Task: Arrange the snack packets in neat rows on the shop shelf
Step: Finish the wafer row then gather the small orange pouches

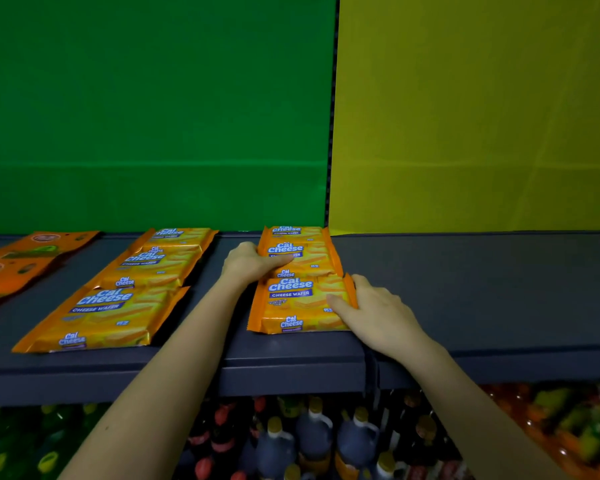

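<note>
On the dark shelf, my left grip clasps the middle packet of a three-deep row of Cal Cheese wafers, thumb across its top. My right grip holds the front packet by its right edge, thumb pressed on the wrapper. The row runs back to the seam between the green panel and the yellow panel; a second row of the same packets lies to its left, with bottles below.
</note>
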Demonstrator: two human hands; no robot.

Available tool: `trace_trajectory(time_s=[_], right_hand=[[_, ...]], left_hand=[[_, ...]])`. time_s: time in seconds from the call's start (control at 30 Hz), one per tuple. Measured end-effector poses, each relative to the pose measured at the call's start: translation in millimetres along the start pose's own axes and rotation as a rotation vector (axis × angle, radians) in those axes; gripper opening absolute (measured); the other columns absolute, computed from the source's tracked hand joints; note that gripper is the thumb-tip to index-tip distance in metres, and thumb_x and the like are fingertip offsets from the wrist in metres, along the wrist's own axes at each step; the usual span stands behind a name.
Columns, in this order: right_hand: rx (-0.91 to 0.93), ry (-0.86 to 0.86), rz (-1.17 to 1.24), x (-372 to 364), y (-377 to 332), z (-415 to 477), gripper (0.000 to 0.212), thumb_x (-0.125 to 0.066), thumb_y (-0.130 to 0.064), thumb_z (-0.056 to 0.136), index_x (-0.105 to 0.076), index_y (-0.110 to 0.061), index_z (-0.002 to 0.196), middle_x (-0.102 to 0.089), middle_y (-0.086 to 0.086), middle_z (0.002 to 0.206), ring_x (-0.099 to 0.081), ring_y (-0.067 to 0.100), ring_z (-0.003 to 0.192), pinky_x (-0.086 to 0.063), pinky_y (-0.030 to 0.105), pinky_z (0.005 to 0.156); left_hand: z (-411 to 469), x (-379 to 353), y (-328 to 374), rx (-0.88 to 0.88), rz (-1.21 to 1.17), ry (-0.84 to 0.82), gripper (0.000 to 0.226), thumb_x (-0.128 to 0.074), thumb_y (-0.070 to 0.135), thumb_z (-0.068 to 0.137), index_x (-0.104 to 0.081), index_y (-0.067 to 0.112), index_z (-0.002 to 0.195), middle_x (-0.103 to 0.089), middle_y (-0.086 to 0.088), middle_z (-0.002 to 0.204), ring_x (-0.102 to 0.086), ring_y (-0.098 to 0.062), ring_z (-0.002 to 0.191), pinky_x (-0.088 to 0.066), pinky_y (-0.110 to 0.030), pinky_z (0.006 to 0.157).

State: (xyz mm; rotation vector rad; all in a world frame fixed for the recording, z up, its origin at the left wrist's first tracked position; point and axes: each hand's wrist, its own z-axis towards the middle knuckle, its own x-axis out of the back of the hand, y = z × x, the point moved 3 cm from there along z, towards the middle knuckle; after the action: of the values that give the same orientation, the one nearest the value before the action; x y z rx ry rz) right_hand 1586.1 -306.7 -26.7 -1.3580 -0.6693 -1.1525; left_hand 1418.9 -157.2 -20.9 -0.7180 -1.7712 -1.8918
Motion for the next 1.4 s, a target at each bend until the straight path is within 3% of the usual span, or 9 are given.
trace_trajectory(time_s=[0.27, 0.4, 0.57, 0.73, 0.9, 1.13, 1.23, 1.4], right_hand=[[0.019, 0.032, -0.022, 6.0, 3.4, -5.2, 0.062, -0.030, -0.068, 0.086, -0.048, -0.017, 0.117, -0.058, 0.010, 0.120, -0.053, 0.036, 0.110, -0.040, 0.039, 0.080], [0.008, 0.082, -0.050, 20.1, 14.5, -11.1, 0.068, -0.027, -0.065, 0.088, -0.039, -0.018, 0.136, -0.048, 0.004, 0.133, -0.048, 0.032, 0.120, -0.040, 0.041, 0.089], [0.131, 0.251, -0.008, 42.9, 16.6, -21.1, 0.044, -0.042, -0.046, 0.092, -0.048, -0.023, 0.129, -0.054, -0.003, 0.121, -0.055, 0.023, 0.110, -0.044, 0.037, 0.085], [0.393, 0.320, 0.141, 47.0, -19.7, -36.7, 0.027, -0.051, -0.034, 0.090, -0.059, -0.024, 0.114, -0.058, -0.005, 0.109, -0.059, 0.020, 0.100, -0.048, 0.039, 0.084], [0.706, 0.235, 0.298, 24.3, -88.4, -65.6, 0.021, -0.057, -0.029, 0.088, -0.062, -0.025, 0.108, -0.063, -0.009, 0.106, -0.057, 0.009, 0.097, -0.042, 0.026, 0.081], [0.952, -0.041, 0.307, -44.8, -181.7, -115.6, 0.026, -0.047, -0.042, 0.090, -0.056, -0.035, 0.113, -0.057, -0.022, 0.112, -0.055, 0.003, 0.104, -0.046, 0.027, 0.083], [1.032, -0.144, 0.271, -82.4, -218.2, -142.2, 0.028, -0.044, -0.044, 0.091, -0.052, -0.037, 0.117, -0.054, -0.023, 0.114, -0.053, 0.003, 0.108, -0.046, 0.028, 0.085], [1.117, -0.266, 0.219, -151.8, -286.1, -194.4, 0.029, -0.041, -0.045, 0.093, -0.049, -0.037, 0.120, -0.051, -0.023, 0.117, -0.050, -0.001, 0.109, -0.043, 0.020, 0.081]], left_hand=[[0.3, -1.6, 2.5, -0.031, 0.189, 0.016, 0.062, -0.060, 0.062, 0.074, -0.060, 0.010, 0.107, -0.064, -0.010, 0.117, -0.059, -0.028, 0.107, -0.047, -0.040, 0.094], [-16.0, 10.7, 18.2, -0.085, 0.433, 0.102, 0.069, -0.035, 0.059, 0.089, -0.043, 0.004, 0.131, -0.039, -0.018, 0.142, -0.037, -0.032, 0.132, -0.027, -0.043, 0.106], [-72.1, 53.7, 31.2, -0.273, 0.479, 0.265, 0.044, -0.040, 0.043, 0.094, -0.056, 0.006, 0.113, -0.060, -0.017, 0.122, -0.053, -0.033, 0.113, -0.040, -0.038, 0.088], [-160.0, 102.2, 8.2, -0.403, 0.376, 0.426, 0.025, -0.049, 0.038, 0.091, -0.063, 0.018, 0.099, -0.069, -0.001, 0.098, -0.061, -0.024, 0.092, -0.047, -0.035, 0.076], [-246.4, 152.0, -51.5, -0.267, 0.466, 0.592, 0.021, -0.049, 0.039, 0.090, -0.061, 0.024, 0.098, -0.062, 0.010, 0.087, -0.063, -0.019, 0.086, -0.051, -0.039, 0.073], [-363.3, 199.1, -150.8, 0.045, 0.731, 0.787, 0.020, -0.059, 0.029, 0.088, -0.067, 0.012, 0.093, -0.069, -0.004, 0.086, -0.066, -0.027, 0.078, -0.048, -0.031, 0.056], [-412.1, 215.1, -201.5, 0.249, 0.708, 0.800, 0.016, -0.062, 0.028, 0.086, -0.067, 0.015, 0.093, -0.066, -0.002, 0.083, -0.063, -0.023, 0.067, -0.042, -0.026, 0.051], [-487.7, 244.9, -279.9, 0.530, 0.617, 0.838, 0.015, -0.060, 0.035, 0.084, -0.066, 0.023, 0.090, -0.057, 0.009, 0.075, -0.057, -0.015, 0.061, -0.047, -0.029, 0.051]])
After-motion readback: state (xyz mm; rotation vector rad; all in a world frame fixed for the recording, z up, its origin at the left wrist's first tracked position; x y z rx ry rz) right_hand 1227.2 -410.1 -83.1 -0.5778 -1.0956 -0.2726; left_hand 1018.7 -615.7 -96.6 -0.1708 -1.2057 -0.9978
